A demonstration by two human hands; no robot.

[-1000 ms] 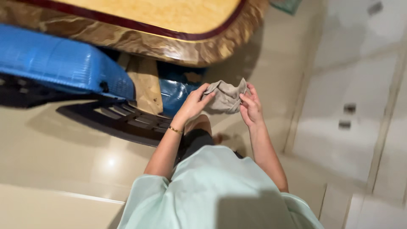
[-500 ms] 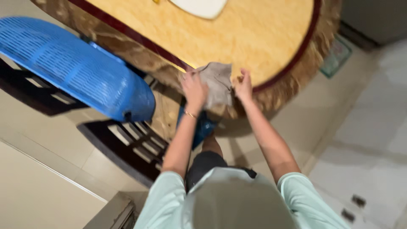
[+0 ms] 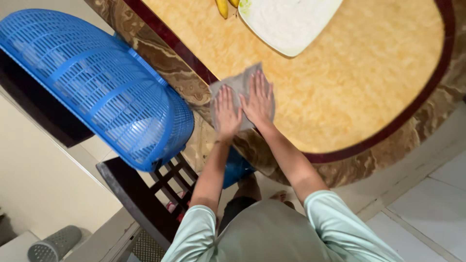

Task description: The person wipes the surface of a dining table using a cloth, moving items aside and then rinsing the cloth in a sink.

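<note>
L hand [image 3: 227,112] & R hand [image 3: 258,99] spread flat, palms pressing thin grey cloth [image 3: 239,83] on yellow oval table [image 3: 349,92] (near left rim); better w/ even pressure, overlapping strokes.

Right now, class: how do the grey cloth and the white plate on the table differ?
The grey cloth lies flat at the table's near edge, pressed under both hands; the white plate sits farther in, untouched. The cloth is soft and creased, the plate rigid and smooth. Both rest on the tabletop.

No packages here. No labels or signs either. Not a screen anywhere in sight.
</note>
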